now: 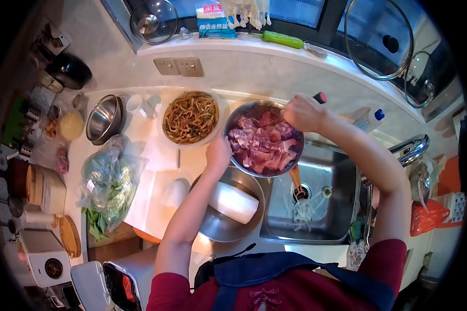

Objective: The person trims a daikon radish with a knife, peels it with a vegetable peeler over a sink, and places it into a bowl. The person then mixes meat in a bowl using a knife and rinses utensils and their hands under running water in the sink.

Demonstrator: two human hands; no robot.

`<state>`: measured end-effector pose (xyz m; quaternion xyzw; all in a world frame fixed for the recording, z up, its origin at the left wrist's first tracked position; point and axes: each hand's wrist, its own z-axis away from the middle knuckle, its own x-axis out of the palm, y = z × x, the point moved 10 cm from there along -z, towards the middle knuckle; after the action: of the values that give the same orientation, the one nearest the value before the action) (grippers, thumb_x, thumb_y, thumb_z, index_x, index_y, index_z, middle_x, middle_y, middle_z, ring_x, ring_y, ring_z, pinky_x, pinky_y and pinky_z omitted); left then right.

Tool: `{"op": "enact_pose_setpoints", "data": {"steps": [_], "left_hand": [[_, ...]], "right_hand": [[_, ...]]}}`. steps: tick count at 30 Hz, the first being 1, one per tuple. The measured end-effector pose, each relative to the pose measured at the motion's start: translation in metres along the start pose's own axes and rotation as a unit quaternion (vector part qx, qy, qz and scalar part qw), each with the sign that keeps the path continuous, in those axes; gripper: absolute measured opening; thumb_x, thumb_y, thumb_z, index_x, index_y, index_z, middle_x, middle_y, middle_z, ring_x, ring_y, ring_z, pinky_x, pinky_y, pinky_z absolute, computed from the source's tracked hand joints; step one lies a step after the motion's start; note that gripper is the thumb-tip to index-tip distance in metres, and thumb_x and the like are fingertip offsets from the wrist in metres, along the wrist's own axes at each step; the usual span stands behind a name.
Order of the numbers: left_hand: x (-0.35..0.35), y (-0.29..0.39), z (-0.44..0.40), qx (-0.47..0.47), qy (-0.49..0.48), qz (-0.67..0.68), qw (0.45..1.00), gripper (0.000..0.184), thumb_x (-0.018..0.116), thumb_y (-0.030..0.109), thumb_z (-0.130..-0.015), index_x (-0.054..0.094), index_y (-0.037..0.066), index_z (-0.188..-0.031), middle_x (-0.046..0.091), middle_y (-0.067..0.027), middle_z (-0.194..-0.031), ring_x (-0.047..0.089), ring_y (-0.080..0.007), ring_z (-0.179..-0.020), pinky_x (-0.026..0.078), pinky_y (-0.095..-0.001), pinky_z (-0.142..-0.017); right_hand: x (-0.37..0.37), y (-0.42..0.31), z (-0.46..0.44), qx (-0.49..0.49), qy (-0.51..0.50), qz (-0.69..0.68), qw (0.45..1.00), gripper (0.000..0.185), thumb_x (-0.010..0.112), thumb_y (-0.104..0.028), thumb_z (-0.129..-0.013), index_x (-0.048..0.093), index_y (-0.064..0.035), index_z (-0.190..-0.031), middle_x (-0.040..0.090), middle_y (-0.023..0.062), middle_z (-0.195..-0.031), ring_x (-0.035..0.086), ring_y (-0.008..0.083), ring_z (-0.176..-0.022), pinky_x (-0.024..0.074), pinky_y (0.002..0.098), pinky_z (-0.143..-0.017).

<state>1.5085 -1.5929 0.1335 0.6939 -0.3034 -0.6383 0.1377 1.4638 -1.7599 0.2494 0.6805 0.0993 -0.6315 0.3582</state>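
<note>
A metal bowl of raw meat pieces hangs over the left edge of the sink, near a second metal bowl. My left hand grips its left rim with the fingers mostly round the side. At the upper right rim, my right hand is closed round something with a red and black end; the rest of that thing is hidden. Close to my left hand stands a bowl of brown strips. Below, a large white radish piece lies in a wide metal bowl.
The steel sink holds pale peelings by the drain. Bagged greens and stacked metal bowls are on the left counter. A faucet is at the right. Glass lids and a green pepper line the sill.
</note>
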Motion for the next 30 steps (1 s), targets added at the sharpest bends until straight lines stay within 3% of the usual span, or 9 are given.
{"op": "enact_pose_setpoints", "data": {"steps": [1, 8, 13, 17, 19, 22, 25, 27, 30], "left_hand": [[0.009, -0.005, 0.006, -0.024, -0.045, 0.013, 0.999, 0.03, 0.044, 0.021, -0.088, 0.049, 0.001, -0.108, 0.059, -0.0249, -0.071, 0.058, -0.0418, -0.072, 0.045, -0.0486, -0.066], [0.013, -0.01, 0.005, 0.006, 0.038, 0.052, 0.998, 0.025, 0.042, 0.02, -0.088, 0.053, 0.002, -0.101, 0.059, -0.0248, -0.071, 0.057, -0.0429, -0.068, 0.044, -0.0511, -0.062], [0.01, -0.01, -0.003, 0.037, 0.05, 0.083, 0.995, 0.027, 0.043, 0.023, -0.088, 0.055, 0.002, -0.1, 0.06, -0.0242, -0.076, 0.057, -0.042, -0.072, 0.045, -0.0482, -0.066], [0.019, -0.02, -0.012, 0.046, 0.061, 0.124, 0.989, 0.03, 0.044, 0.025, -0.089, 0.057, 0.003, -0.105, 0.06, -0.0248, -0.082, 0.058, -0.041, -0.076, 0.046, -0.045, -0.069], [0.018, -0.019, -0.011, 0.043, 0.056, 0.133, 0.989, 0.03, 0.044, 0.025, -0.089, 0.057, 0.004, -0.106, 0.06, -0.025, -0.082, 0.058, -0.0407, -0.076, 0.046, -0.0449, -0.069], [0.01, -0.009, -0.008, 0.016, 0.014, 0.138, 0.99, 0.032, 0.045, 0.024, -0.089, 0.056, 0.002, -0.109, 0.059, -0.0245, -0.091, 0.058, -0.0371, -0.085, 0.045, -0.0403, -0.075], [0.014, -0.01, -0.011, 0.004, -0.019, 0.132, 0.991, 0.033, 0.047, 0.022, -0.089, 0.055, -0.001, -0.111, 0.059, -0.0237, -0.101, 0.058, -0.0336, -0.095, 0.044, -0.0357, -0.081], [0.015, -0.013, -0.011, 0.012, -0.021, 0.132, 0.991, 0.033, 0.047, 0.022, -0.089, 0.055, -0.001, -0.111, 0.058, -0.0237, -0.102, 0.058, -0.0335, -0.096, 0.044, -0.0355, -0.082], [0.02, -0.014, -0.013, 0.028, -0.012, 0.134, 0.99, 0.033, 0.048, 0.022, -0.088, 0.055, -0.001, -0.111, 0.058, -0.0235, -0.103, 0.058, -0.0332, -0.097, 0.044, -0.0351, -0.082]], "right_hand": [[-0.001, 0.001, 0.005, 0.005, -0.018, -0.001, 1.0, 0.012, 0.054, -0.014, -0.065, 0.061, -0.0106, -0.056, 0.06, 0.0071, -0.058, 0.062, 0.0219, -0.061, 0.0483, 0.032, -0.057], [-0.039, -0.006, 0.058, -0.013, -0.085, 0.019, 0.996, 0.01, 0.054, -0.013, -0.068, 0.063, -0.0094, -0.063, 0.06, 0.0076, -0.058, 0.063, 0.0227, -0.064, 0.0486, 0.0327, -0.059], [-0.076, 0.001, 0.096, 0.028, -0.056, 0.018, 0.998, 0.022, 0.052, -0.012, -0.074, 0.059, -0.0099, -0.094, 0.06, 0.0067, -0.068, 0.062, 0.0241, -0.064, 0.0482, 0.0333, -0.057], [-0.076, -0.019, 0.105, 0.046, -0.052, 0.017, 0.997, 0.024, 0.05, -0.012, -0.077, 0.056, -0.0103, -0.1, 0.058, 0.0066, -0.07, 0.061, 0.0238, -0.062, 0.0477, 0.0349, -0.055], [-0.038, -0.028, 0.095, 0.104, -0.171, -0.048, 0.979, 0.041, 0.049, -0.011, -0.076, 0.053, -0.0177, -0.116, 0.057, 0.0069, -0.075, 0.06, 0.0238, -0.075, 0.046, 0.0342, -0.058], [0.005, -0.044, 0.076, 0.128, -0.185, -0.098, 0.969, 0.041, 0.048, -0.014, -0.078, 0.051, -0.0169, -0.119, 0.058, 0.009, -0.076, 0.06, 0.0248, -0.075, 0.0465, 0.0354, -0.058], [0.011, -0.051, 0.058, 0.127, -0.06, -0.105, 0.984, 0.033, 0.049, -0.018, -0.079, 0.052, -0.0132, -0.112, 0.059, 0.0107, -0.077, 0.061, 0.0268, -0.071, 0.0469, 0.0378, -0.058], [0.0, -0.037, 0.055, 0.152, 0.018, -0.114, 0.982, 0.018, 0.047, -0.014, -0.079, 0.054, -0.0063, -0.093, 0.059, 0.0089, -0.069, 0.061, 0.0256, -0.068, 0.046, 0.0366, -0.057], [0.003, -0.01, 0.066, 0.2, -0.057, -0.117, 0.971, 0.023, 0.048, -0.014, -0.078, 0.052, -0.0084, -0.1, 0.06, 0.0119, -0.075, 0.061, 0.0274, -0.074, 0.0465, 0.0392, -0.063]]}}
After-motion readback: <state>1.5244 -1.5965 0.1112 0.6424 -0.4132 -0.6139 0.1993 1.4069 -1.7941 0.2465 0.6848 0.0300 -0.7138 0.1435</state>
